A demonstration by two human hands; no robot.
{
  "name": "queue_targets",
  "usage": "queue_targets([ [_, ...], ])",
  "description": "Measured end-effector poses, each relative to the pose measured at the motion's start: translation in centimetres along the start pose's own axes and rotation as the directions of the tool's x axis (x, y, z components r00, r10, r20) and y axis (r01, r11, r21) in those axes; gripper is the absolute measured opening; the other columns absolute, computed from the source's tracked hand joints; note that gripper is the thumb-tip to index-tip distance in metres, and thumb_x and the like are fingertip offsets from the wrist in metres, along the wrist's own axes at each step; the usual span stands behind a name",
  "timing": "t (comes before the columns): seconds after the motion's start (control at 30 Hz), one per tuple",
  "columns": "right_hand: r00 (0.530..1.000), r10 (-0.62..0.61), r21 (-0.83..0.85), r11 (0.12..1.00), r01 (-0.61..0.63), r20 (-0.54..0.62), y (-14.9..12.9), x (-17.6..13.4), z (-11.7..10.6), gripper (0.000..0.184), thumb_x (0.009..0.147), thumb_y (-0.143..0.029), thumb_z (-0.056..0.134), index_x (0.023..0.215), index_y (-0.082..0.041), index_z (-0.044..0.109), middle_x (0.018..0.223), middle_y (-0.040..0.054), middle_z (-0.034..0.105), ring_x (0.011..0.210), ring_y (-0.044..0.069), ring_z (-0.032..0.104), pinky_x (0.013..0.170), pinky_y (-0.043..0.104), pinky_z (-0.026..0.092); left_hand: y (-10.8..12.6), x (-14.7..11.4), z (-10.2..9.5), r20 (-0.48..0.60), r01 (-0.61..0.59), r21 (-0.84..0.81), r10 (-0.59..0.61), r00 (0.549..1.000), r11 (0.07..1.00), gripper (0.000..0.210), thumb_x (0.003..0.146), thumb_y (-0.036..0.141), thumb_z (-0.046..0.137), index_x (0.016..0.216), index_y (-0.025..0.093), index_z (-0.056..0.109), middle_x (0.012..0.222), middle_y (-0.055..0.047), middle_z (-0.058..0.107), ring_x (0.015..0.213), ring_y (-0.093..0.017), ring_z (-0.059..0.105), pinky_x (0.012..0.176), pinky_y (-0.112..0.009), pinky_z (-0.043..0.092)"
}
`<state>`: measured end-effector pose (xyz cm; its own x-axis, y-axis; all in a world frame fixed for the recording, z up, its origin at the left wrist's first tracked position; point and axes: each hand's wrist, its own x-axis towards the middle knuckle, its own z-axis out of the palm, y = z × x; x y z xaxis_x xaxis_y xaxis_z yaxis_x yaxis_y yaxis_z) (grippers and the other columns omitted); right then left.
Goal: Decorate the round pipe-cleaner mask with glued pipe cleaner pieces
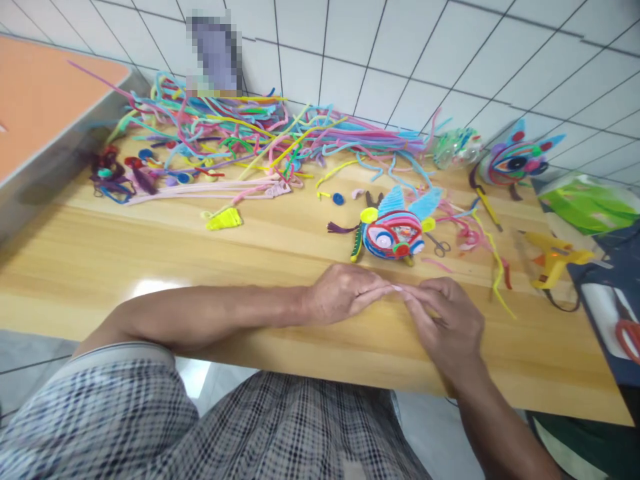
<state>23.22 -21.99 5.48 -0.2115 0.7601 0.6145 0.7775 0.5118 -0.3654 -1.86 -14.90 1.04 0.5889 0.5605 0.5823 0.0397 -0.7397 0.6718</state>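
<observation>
Over the near part of the wooden table, my left hand [345,292] and my right hand [447,317] meet fingertip to fingertip. Both pinch a small pale pink piece [397,288], mostly covered by the fingers; its kind is hard to make out. Just beyond them stands a colourful animal-face figure [395,233] made of coiled pipe cleaners, with blue ears, yellow side discs and a red nose. A small pair of scissors [441,248] lies to its right. Left of the figure are a dark purple tassel [340,228] and a blue coil [339,199].
Many loose pipe cleaners [370,137] lie along the tiled wall. A second animal-face figure [515,163] stands at the back right. Further right are a yellow glue gun [555,260], a green packet [590,203] and red-handled scissors [627,337]. A yellow bundle [225,219] lies left.
</observation>
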Motion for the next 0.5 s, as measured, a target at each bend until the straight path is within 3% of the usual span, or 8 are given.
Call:
queue_targets([
  [0.23,1.000,0.000,0.030,1.000,0.000,0.006,-0.8,-0.1,0.9,0.026,0.112,-0.013,0.083,0.117,-0.035,0.097,0.090,0.0022,0.089,0.076,0.022,0.083,0.066,0.038,0.063,0.2,0.1,-0.5,-0.044,-0.043,0.092,0.047,0.998,0.995,0.031,0.132,0.030,0.068,0.121,0.018,0.094,0.096,-0.007,0.097,0.082,-0.015,0.092,0.083,-0.026,0.077],
  [0.5,0.993,0.119,0.132,0.984,-0.121,0.022,-1.2,-0.6,1.6,0.021,0.114,-0.015,0.082,0.114,-0.032,0.095,0.090,0.0015,0.089,0.074,0.021,0.080,0.071,0.038,0.066,0.5,0.5,-0.8,-0.135,-0.132,0.152,0.153,0.979,0.979,0.029,0.131,0.025,0.070,0.109,0.016,0.087,0.092,-0.005,0.096,0.076,-0.014,0.092,0.071,-0.022,0.074],
])
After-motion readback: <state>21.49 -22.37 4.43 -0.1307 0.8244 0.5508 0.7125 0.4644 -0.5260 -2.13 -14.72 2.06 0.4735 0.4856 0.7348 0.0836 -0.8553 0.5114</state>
